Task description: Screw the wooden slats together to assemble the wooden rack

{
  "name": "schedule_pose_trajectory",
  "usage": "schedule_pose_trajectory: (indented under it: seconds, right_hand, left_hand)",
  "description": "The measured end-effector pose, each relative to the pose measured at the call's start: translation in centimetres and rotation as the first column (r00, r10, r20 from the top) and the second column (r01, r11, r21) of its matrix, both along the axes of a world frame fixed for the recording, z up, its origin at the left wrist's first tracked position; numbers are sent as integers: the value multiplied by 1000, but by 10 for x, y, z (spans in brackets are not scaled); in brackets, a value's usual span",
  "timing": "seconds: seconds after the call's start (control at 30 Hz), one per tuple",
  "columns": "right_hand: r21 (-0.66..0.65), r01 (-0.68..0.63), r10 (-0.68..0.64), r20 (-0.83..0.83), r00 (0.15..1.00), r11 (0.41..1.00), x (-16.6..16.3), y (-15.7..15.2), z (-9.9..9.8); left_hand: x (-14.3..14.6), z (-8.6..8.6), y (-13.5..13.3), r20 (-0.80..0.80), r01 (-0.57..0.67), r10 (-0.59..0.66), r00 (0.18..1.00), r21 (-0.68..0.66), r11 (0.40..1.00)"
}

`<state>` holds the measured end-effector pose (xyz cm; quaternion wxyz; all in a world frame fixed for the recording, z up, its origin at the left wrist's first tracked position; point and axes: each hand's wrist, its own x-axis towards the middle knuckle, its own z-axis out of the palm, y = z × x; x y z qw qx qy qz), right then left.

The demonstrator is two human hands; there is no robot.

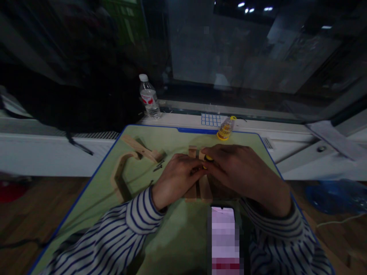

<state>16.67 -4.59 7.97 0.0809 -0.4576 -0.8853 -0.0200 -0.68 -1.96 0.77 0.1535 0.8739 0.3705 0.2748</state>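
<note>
Both hands meet over a small wooden assembly of upright slats (197,189) in the middle of a green mat (172,233). My left hand (176,177) is curled, its fingertips pinched against the slats. My right hand (237,168) is closed round a tool with a yellow and black handle (208,158), which pokes out at the fingertips. A curved wooden frame piece (122,172) lies to the left of my left hand. A few dark screws (158,166) lie between that frame and my left hand.
A phone with a lit screen (223,236) lies on the mat near me. A yellow bit case (225,129) and a gridded tray (210,119) sit at the mat's far edge. A water bottle (149,97) stands on the sill by the dark window.
</note>
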Motion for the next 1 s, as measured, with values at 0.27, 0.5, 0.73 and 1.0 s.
schedule_pose_trajectory:
  seconds: [0.27, 0.5, 0.73, 1.0]
  right_hand:
    - [-27, -23, 20, -131, 991, 999, 4, -4, 3]
    - [-64, -83, 75, -112, 991, 995, 2, -3, 1]
    - [-22, -59, 57, -73, 996, 998, 3, -1, 0]
    - [-19, -27, 27, -42, 999, 999, -1, 1, 0]
  left_hand:
    - [-3, -2, 3, 12, 58, -57, 998, -26, 998]
    - [-4, -5, 5, 7, 85, -85, 996, -45, 995]
    - [-6, -1, 5, 22, 70, -69, 997, -74, 995]
    - [-5, 6, 1, 51, 20, -14, 999, -113, 993]
